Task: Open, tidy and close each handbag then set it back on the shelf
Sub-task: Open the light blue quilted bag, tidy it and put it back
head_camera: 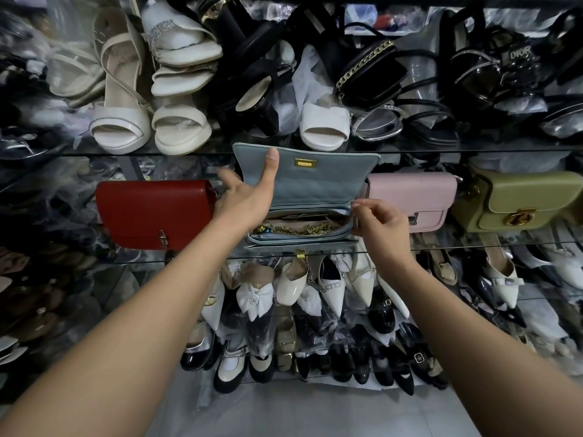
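One blue handbag (315, 190) crosswise, mouth up

handbags 4: red (154, 212), blue (306, 187), pink (413, 190), green (520, 197); hands 2: left (243, 197), right (378, 222)
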